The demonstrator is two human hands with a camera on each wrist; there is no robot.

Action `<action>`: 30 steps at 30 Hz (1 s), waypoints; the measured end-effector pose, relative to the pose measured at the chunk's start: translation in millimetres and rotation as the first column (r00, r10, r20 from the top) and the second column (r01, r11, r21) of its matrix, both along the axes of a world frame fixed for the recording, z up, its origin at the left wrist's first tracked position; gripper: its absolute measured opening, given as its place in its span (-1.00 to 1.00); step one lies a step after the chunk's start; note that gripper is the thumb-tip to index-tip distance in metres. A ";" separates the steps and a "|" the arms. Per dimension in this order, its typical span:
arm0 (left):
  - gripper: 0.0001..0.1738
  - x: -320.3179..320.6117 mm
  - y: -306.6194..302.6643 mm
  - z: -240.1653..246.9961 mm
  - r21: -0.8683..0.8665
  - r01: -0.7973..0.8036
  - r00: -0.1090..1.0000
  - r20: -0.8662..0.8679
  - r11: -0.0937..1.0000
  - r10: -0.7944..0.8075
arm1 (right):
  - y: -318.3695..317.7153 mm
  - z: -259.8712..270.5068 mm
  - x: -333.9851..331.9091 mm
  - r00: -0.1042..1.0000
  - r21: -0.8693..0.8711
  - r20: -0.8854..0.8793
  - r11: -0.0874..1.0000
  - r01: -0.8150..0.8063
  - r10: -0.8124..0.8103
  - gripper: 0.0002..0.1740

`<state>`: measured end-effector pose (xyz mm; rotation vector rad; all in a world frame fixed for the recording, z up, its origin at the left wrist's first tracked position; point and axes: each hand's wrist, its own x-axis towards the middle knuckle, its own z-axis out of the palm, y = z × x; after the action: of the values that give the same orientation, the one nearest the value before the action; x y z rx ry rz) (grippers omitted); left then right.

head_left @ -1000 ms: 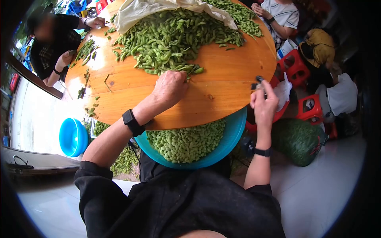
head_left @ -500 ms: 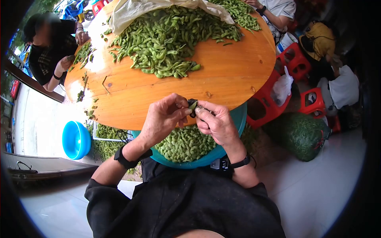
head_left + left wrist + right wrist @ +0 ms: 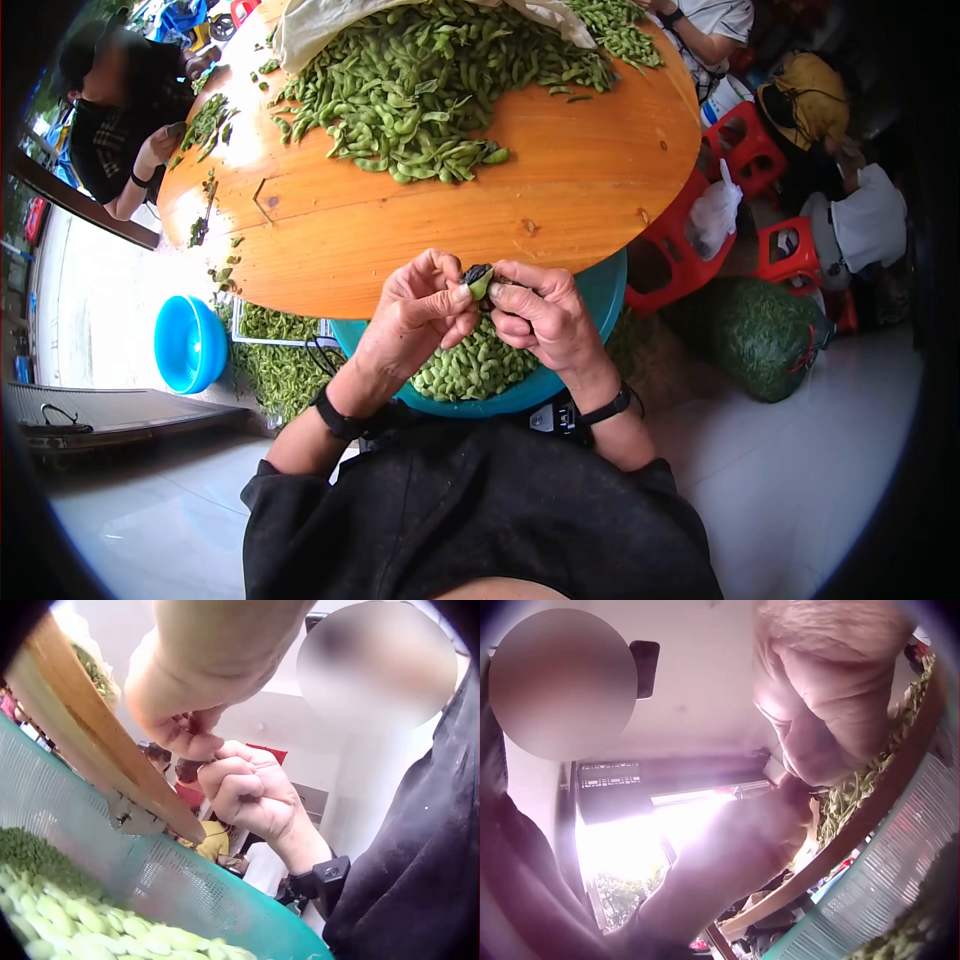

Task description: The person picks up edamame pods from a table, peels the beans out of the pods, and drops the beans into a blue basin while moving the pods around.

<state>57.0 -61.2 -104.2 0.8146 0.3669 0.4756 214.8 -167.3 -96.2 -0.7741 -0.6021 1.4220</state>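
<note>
Partly out of sight

The cloth (image 3: 335,30) runs off the head view's top edge; the tub (image 3: 612,300) is partly hidden under the counter (image 3: 400,235); glare blurs the right wrist view's window (image 3: 630,855).

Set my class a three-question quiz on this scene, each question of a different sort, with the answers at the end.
1. Multiple choice: What is pinched between the fingers of the left hand and the right hand?
A) a spoon
B) a green pod
C) a red stool

2. Fill in the blank: The round basin off to the left of the wooden table is coloured ____.

3. True or false: The teal basket stands on top of the wooden table.

Key: 1. B; 2. blue; 3. false.
</note>
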 end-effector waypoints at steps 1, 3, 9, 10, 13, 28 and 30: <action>-0.83 1.1 -1.8 -4.6 -0.122 0.046 0.991 0.130 0.991 -0.030 | -0.5 -0.1 0.2 1.000 -0.001 -0.001 1.000 0.000 0.000 -0.75; -0.80 1.8 -5.8 -8.0 -0.260 0.108 0.963 0.266 0.960 -0.036 | -1.2 0.3 0.2 1.000 0.002 0.004 1.000 -0.031 0.031 -0.76; -0.70 -6.8 -12.0 -2.6 0.394 -0.007 0.987 -0.147 0.919 0.070 | -10.9 11.1 -14.7 0.824 -0.031 0.557 0.989 0.145 -0.103 -0.79; -0.68 -9.4 -12.4 0.2 0.524 0.020 0.970 -0.216 0.851 0.111 | -11.5 8.7 -17.2 0.780 0.019 0.609 0.986 0.168 -0.144 -0.79; -0.68 -10.3 -15.1 6.9 0.917 0.067 0.938 -0.192 0.393 0.289 | -9.3 -5.9 -24.4 0.574 0.199 0.757 0.947 0.252 -0.312 -0.82; -0.47 10.2 -45.5 -2.2 0.449 0.002 0.970 -0.216 0.893 0.107 | -18.3 13.2 -14.3 0.063 0.458 0.864 0.830 0.318 -0.500 -0.85; -0.42 0.8 -44.7 8.0 0.631 0.337 0.919 -0.382 0.699 -0.098 | -37.8 28.7 19.0 -0.156 0.489 0.869 0.766 0.418 -0.469 -0.83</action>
<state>57.7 -105.8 -96.2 1.6704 0.3871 0.2351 233.9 -205.1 -67.5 -1.7818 -1.2511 -0.1282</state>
